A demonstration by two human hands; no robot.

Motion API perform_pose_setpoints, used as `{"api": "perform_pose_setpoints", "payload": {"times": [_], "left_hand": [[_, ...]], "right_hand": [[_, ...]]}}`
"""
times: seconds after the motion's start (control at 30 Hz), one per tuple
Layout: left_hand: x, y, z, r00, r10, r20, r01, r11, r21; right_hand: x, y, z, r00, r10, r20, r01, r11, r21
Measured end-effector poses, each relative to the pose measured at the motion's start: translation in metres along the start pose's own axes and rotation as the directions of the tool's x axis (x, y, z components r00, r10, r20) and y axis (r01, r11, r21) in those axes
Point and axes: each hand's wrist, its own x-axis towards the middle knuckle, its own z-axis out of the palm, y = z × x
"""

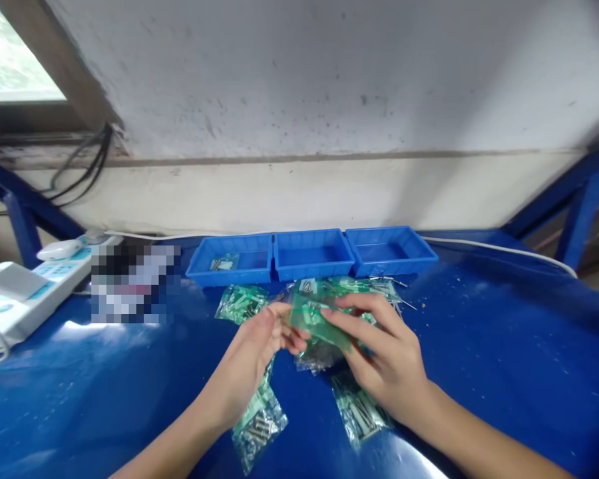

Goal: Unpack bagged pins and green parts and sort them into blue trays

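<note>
Before the middle tray (317, 268), the right hand (390, 356) pinches a green packet (310, 320) in bent fingers; the left hand (257, 349), half curled, meets its edge, grip unclear. Bench (504, 346) spreads rightward of the tray.

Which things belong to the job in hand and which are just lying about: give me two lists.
Likely part of the job:
green packet in the right hand
other packets on the table
blue trays

Apparently just lying about:
power strip
white cable
black cables
</note>
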Motion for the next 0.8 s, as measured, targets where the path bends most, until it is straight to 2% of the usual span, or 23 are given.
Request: {"api": "perform_pose_setpoints", "payload": {"times": [0.07, 0.13, 0.2, 0.23, 0.27, 0.33, 0.37, 0.43, 0.47, 0.53, 0.57, 0.63, 0.67, 0.73, 0.8], "left_hand": [[0.003, 0.0, -0.002, 0.996, -0.083, 0.024, 0.085, 0.99, -0.111], [0.005, 0.0, -0.007, 0.996, -0.09, -0.01, 0.09, 0.995, -0.054], [0.007, 0.002, -0.02, 0.989, 0.012, -0.15, 0.003, 0.995, 0.101], [0.008, 0.003, -0.028, 0.961, 0.11, -0.252, -0.056, 0.976, 0.21], [0.009, 0.005, -0.038, 0.899, 0.238, -0.368, -0.105, 0.932, 0.347], [0.011, 0.008, -0.058, 0.722, 0.477, -0.501, -0.09, 0.783, 0.616], [0.012, 0.009, -0.066, 0.684, 0.53, -0.501, -0.023, 0.702, 0.711], [0.014, 0.01, -0.077, 0.69, 0.589, -0.421, 0.069, 0.526, 0.848], [0.016, 0.01, -0.078, 0.696, 0.598, -0.398, 0.095, 0.473, 0.876], [0.017, 0.008, -0.075, 0.72, 0.607, -0.337, 0.064, 0.424, 0.903], [0.018, 0.005, -0.071, 0.768, 0.577, -0.278, 0.01, 0.423, 0.906], [0.018, -0.003, -0.063, 0.899, 0.433, -0.071, -0.133, 0.424, 0.896], [0.017, -0.008, -0.059, 0.942, 0.332, 0.042, -0.19, 0.426, 0.885], [0.017, -0.02, -0.056, 0.966, 0.173, 0.191, -0.247, 0.408, 0.879], [0.016, -0.03, -0.058, 0.965, 0.127, 0.228, -0.26, 0.37, 0.892]], "right_hand": [[0.001, 0.003, -0.001, 0.995, -0.097, 0.024, 0.098, 0.993, -0.065], [0.001, 0.003, -0.001, 0.99, -0.124, 0.065, 0.13, 0.988, -0.087], [0.001, 0.002, -0.001, 0.992, -0.091, 0.091, 0.099, 0.991, -0.086], [0.0, 0.001, 0.0, 0.993, -0.064, 0.095, 0.072, 0.994, -0.081], [0.0, 0.001, 0.001, 0.995, -0.038, 0.092, 0.044, 0.996, -0.072], [0.0, -0.001, 0.002, 0.997, 0.002, 0.078, 0.002, 0.999, -0.05], [-0.001, -0.001, 0.003, 0.997, 0.013, 0.072, -0.01, 0.999, -0.04], [-0.001, -0.001, 0.004, 0.997, 0.037, 0.069, -0.035, 0.999, -0.023], [0.0, -0.001, 0.005, 0.996, 0.051, 0.076, -0.049, 0.999, -0.02], [0.0, 0.001, 0.005, 0.99, 0.083, 0.11, -0.08, 0.996, -0.029], [0.0, 0.002, 0.006, 0.986, 0.097, 0.138, -0.093, 0.995, -0.039], [0.001, 0.005, 0.006, 0.974, 0.119, 0.191, -0.109, 0.992, -0.059], [0.001, 0.006, 0.006, 0.97, 0.124, 0.21, -0.113, 0.992, -0.064], [0.001, 0.006, 0.006, 0.965, 0.129, 0.227, -0.118, 0.991, -0.063], [0.001, 0.005, 0.006, 0.965, 0.131, 0.228, -0.12, 0.991, -0.058]]}}
